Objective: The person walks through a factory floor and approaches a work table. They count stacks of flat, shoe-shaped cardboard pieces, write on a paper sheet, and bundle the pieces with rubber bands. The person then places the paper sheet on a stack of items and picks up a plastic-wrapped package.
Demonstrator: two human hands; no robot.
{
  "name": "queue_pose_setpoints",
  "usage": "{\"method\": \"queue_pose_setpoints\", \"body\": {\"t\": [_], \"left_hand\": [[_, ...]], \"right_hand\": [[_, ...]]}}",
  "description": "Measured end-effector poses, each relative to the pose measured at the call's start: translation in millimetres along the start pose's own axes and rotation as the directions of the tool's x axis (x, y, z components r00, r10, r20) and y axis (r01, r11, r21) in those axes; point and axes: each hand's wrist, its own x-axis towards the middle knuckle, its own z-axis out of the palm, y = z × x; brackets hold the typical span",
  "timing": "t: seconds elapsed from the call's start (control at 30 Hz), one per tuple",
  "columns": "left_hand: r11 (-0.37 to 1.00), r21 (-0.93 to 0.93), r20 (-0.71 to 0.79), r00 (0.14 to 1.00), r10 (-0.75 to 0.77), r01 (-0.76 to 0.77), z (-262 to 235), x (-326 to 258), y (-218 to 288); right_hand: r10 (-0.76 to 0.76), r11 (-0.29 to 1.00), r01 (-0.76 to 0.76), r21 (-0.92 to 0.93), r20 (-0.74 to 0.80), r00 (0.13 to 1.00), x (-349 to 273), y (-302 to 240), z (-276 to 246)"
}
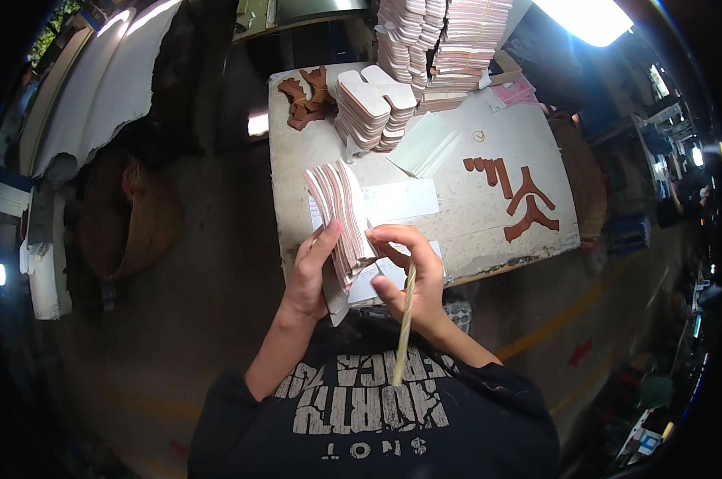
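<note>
- In the head view, the left hand point(303, 279) is clamped on a stack of thin white and pink cut-out pieces point(343, 203), with its thumb on the near side.
- That stack is held up over the front edge of the table point(473, 247), tilted, with its layers fanned a bit.
- The right hand point(423, 279) has a striped stick point(406, 327) tucked in it. Its thumb and pointing finger are apart, right at the stack's lower corner.
- I think the step is going through the layers one by one. A firm but soft left squeeze should stop them slipping or bending.
- Lift just one edge at a time; thin layers may stick together.
- Keep the stick's ends away from the pieces, so they don't get poked.
- Stay clear of the brown strips point(501, 177) on the right.
</note>
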Motion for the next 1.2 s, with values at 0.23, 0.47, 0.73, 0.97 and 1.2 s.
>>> {"method": "queue_pose_setpoints", "body": {"t": [0.23, 0.47, 0.73, 0.97, 1.2], "left_hand": [[0.997, -0.023, -0.089, 0.994, 0.068, -0.071, 16, -5, 9], [0.997, -0.069, -0.062, 0.998, -0.025, 0.02, 16, -4, 17], [0.98, -0.121, -0.056, 0.984, -0.168, 0.16, 3, 3, 16], [0.979, -0.13, -0.082, 0.983, -0.165, 0.154, -2, 6, 14], [0.971, -0.154, -0.038, 0.981, -0.193, 0.185, 2, 7, 21]], "right_hand": [[0.093, 0.977, -0.118, 0.179, 0.145, 0.985, 0, 0, -12], [-0.025, 0.999, 0.03, -0.029, 0.147, 0.989, 9, -1, -14], [-0.179, 0.944, 0.18, -0.278, 0.031, 0.983, 17, -2, -10], [-0.136, 0.922, 0.118, -0.369, -0.024, 0.99, 18, 0, -8], [-0.124, 0.958, 0.116, -0.263, -0.012, 0.992, 23, 1, -5]]}}
